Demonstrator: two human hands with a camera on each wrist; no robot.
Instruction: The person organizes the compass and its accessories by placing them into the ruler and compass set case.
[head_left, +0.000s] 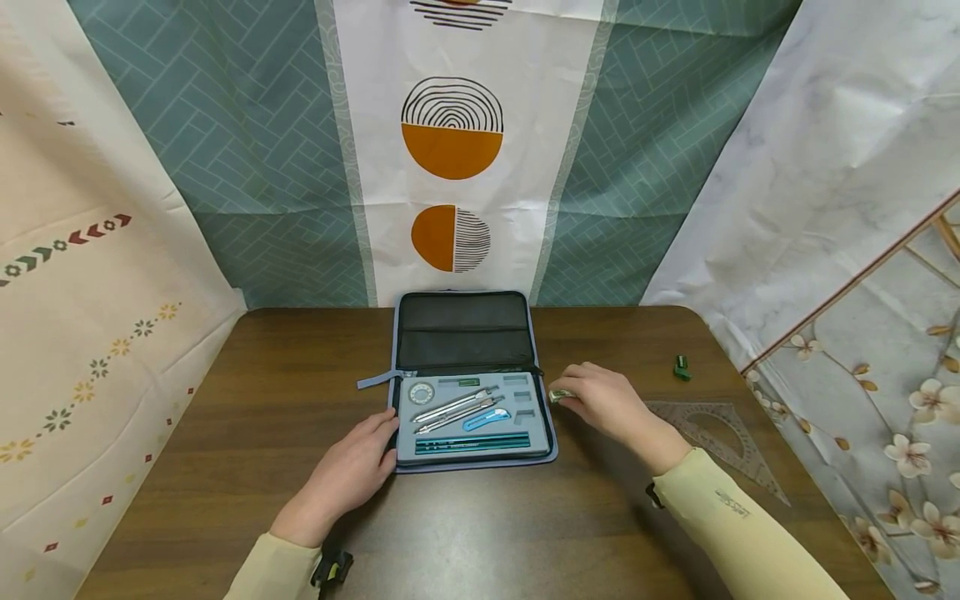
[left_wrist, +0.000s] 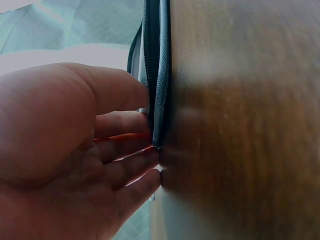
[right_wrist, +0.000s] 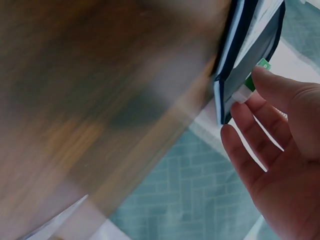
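Observation:
An open zip case (head_left: 551, 450) lies on the table, its black lid standing at the back. Its grey tray (head_left: 405, 446) holds two silver compasses (head_left: 455, 406), a blue utility knife (head_left: 486, 419), dark green pencils (head_left: 472, 443), a round clear disc (head_left: 421, 393) and a small green piece (head_left: 468, 382). My left hand (head_left: 354, 457) rests against the case's left edge, thumb by the zipper, fingers fairly straight. Just off the right edge, my right hand (head_left: 603, 400) pinches a small eraser (right_wrist: 243, 94), white with a green part, between thumb and fingers.
A clear set square (head_left: 765, 479) lies on the table, partly behind my right forearm. Farther back on the right sit small green pieces (head_left: 681, 367). Patterned curtains (head_left: 262, 150) hang behind the table and at both sides.

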